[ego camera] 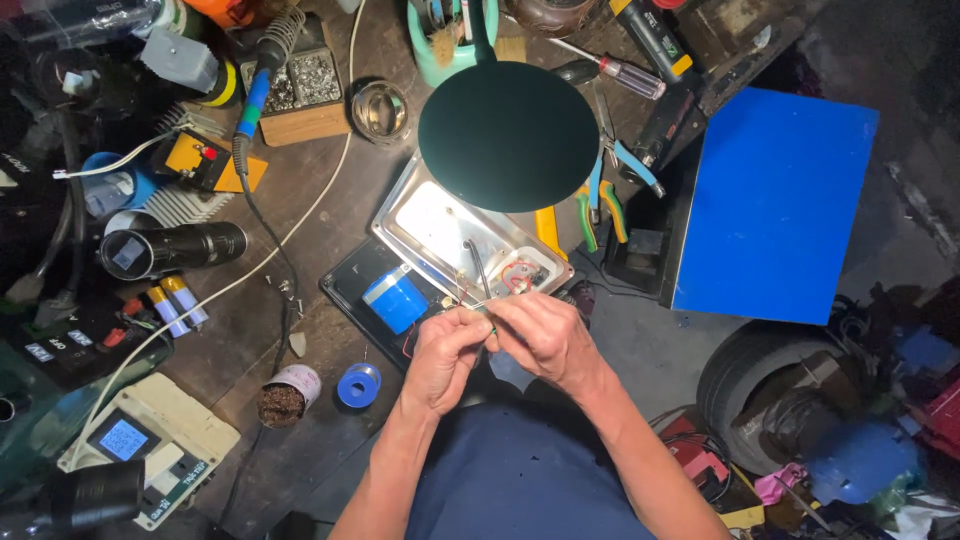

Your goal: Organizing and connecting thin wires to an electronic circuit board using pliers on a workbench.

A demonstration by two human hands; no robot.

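Both hands are meeting over the tabletop point(330, 190), just below the lit metal tray point(440, 225). The left hand point(442, 355) and right hand point(545, 335) are each pinching the thin wires point(470, 300) that are running up into the tray, fingertips almost touching. It looks like joining or twisting wire ends; that work is calling for steady, fine finger control. The soldering iron point(255, 95) is lying well apart, and a blue cell point(395, 300) is sitting just beside the left hand.

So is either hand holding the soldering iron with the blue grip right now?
No, the soldering iron with the blue grip rests in its stand at upper left, while both hands pinch thin wires.
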